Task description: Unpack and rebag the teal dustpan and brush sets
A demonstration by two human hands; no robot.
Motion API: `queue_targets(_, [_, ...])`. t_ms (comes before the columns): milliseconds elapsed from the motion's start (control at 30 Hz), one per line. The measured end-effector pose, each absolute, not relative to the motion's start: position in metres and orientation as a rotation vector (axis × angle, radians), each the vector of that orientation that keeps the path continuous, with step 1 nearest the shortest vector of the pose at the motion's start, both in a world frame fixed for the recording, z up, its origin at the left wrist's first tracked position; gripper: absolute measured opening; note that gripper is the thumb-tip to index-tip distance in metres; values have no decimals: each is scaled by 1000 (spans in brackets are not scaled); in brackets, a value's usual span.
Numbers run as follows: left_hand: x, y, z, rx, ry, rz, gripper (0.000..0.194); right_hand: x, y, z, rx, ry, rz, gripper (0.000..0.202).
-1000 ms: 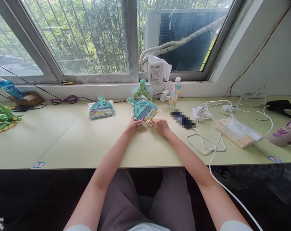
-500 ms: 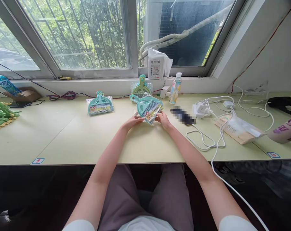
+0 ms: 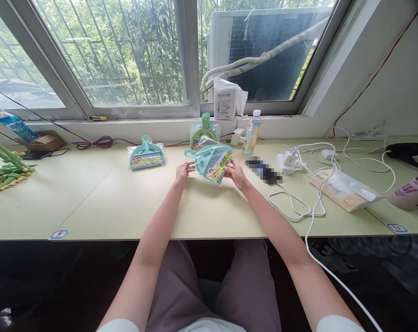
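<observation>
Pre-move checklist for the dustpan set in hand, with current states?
1. Right hand gripping the held dustpan set at its right edge: ok.
2. Left hand touching the set: cannot tell; fingers are at its left edge.
3. Held dustpan set upright: not ok; tilted, handle toward upper left.
4. Green dustpan set behind fully visible: not ok; partly covered.
5. Teal set on the left apart from both hands: ok.
6. Bottle upright: ok.

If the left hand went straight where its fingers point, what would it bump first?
Probably the teal dustpan set in the right hand; whether the left hand touches it is unclear.
</observation>
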State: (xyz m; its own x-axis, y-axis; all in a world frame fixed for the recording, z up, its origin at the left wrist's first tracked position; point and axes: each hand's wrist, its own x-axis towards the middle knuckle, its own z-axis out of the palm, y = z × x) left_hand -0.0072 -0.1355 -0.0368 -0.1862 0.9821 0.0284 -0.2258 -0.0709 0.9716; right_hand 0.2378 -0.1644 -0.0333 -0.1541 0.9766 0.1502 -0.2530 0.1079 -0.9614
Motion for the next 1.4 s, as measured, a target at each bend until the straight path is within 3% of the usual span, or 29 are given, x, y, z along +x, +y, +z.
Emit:
queue_targets(167, [-54,-129,-32,339,1316,1927,49,250,-164,-26,-821,-1171,1346,39])
queue_targets(233, [-66,-131,-32,232,1221,1949,50,254,-163,-26,-816,-1088,1310,38])
queue_targets(433, [-38,-144,-31,623,925,1393,46,257,-158,-34,-787,-948,1279,42])
queue_targets(600, [3,-152,-33,1035,910,989,43,246,-161,-36,-823,-1025,1417,33])
queue_targets(767, [12,-150,-40,1047,1102,1056,25,236,-167,-32,-1148,-1202,1559,10])
queue_targets(867, [8,-145,-42,1008,1182,1128,22,242,-165,-27,-1332,-1218,1574,23])
queue_targets(1033, [6,-146,-42,1062,1146,1112,22,271,-151,-23,-1295,-772,1077,41])
queue_targets(1133, [9,-152,-39,1140,1125,1069,26,274,-151,-27,-1421,-845,908,57])
queue_targets(1300, [22,-166,-31,1356,1156,1019,34,232,-177,-30,-1493,-1693,223,37])
queue_targets(1400, [36,-174,-30,1545,1091,1002,42,210,-188,-28,-1523,-1870,-105,29])
